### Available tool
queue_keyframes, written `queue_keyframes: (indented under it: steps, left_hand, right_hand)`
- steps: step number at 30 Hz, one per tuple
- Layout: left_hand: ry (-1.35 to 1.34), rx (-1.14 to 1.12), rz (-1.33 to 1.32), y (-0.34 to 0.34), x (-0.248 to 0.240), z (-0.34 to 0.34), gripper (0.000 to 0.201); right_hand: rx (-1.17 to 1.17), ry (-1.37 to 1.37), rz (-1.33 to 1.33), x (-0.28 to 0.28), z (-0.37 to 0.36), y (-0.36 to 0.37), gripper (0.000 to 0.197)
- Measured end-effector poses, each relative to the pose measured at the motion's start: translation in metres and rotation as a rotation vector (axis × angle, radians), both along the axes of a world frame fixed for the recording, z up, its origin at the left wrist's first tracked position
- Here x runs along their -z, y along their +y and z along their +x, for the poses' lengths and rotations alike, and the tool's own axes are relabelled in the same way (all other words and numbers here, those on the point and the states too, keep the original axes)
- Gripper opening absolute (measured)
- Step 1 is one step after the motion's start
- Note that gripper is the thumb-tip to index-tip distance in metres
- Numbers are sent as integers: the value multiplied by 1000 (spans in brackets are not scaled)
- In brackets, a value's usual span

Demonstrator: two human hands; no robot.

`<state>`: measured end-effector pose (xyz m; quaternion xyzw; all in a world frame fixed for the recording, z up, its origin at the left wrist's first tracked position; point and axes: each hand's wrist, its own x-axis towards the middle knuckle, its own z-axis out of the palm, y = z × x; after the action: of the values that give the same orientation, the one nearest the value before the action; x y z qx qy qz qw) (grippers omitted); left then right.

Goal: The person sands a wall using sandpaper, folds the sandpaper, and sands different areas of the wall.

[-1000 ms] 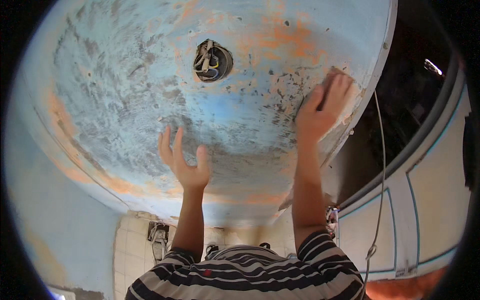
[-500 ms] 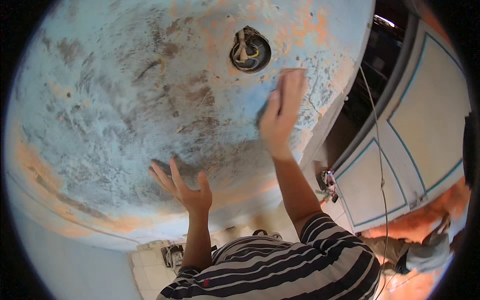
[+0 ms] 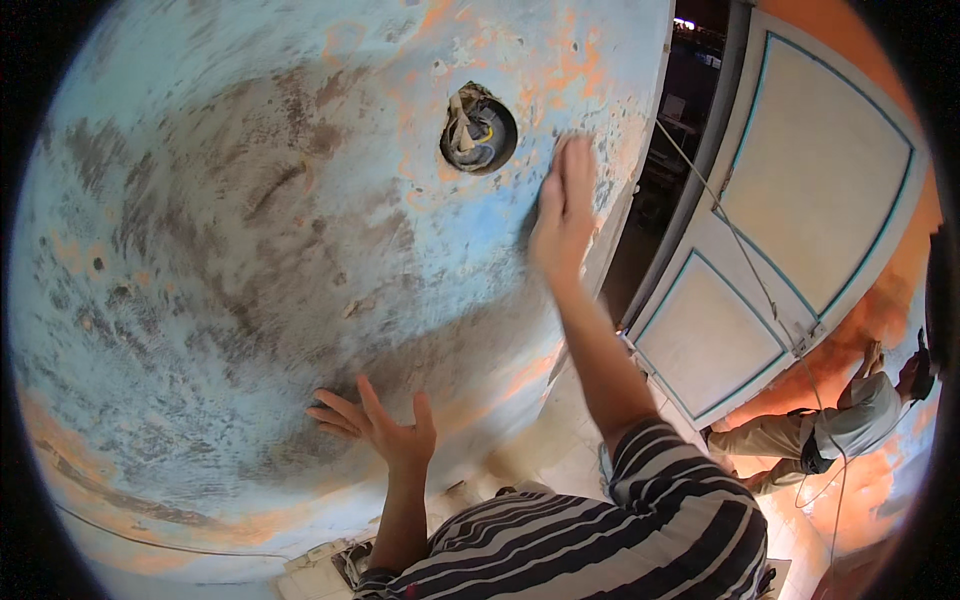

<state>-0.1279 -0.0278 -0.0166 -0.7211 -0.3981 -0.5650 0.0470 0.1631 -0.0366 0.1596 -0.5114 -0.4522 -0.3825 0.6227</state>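
A wall (image 3: 350,250) with worn light-blue paint, dark smudges and orange patches fills the view before me. My left hand (image 3: 395,435) is open at its lower part, fingers spread, with the fingertips at or close to the surface. Higher up and to the right, my right hand (image 3: 565,215) lies along the wall, fingers together and blurred by motion. It seems to press something thin and flat to the wall, but its kind is hidden under the fingers. Just left of that hand is a round hole (image 3: 478,130) with wires inside.
A pale door (image 3: 735,280) with teal-edged panels stands at the right, beside a dark doorway (image 3: 655,170). A cord (image 3: 745,245) hangs across it. Another person (image 3: 845,425) in a grey top works at an orange wall (image 3: 855,350). Pale floor tiles (image 3: 560,430) show below.
The view has turned to the right, showing more of the door and the other person. My right hand stays near the hole, still blurred; my left hand remains spread low on the wall.
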Motion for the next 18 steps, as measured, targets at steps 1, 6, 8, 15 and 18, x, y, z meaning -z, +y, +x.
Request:
queue_keyframes:
  steps: [1, 6, 8, 15, 18]
  left_hand:
    - [0, -22, -4, 0, 1, -1, 83]
    - [-30, -12, 2, 2, 3, 15, 82]
    - [-30, -17, 7, -1, 5, 21, 83]
    - [-63, 10, 14, -9, -17, 78, 83]
    - [-90, -20, 28, -12, -25, 94, 82]
  right_hand:
    - [29, -54, -31, 25, -14, 0, 46]
    - [44, 105, -35, 106, 41, -12, 47]
    - [16, 152, 41, 55, 67, -14, 47]
    - [-14, -134, 25, -42, 46, -7, 45]
    - [-24, -47, 30, 34, 53, -7, 44]
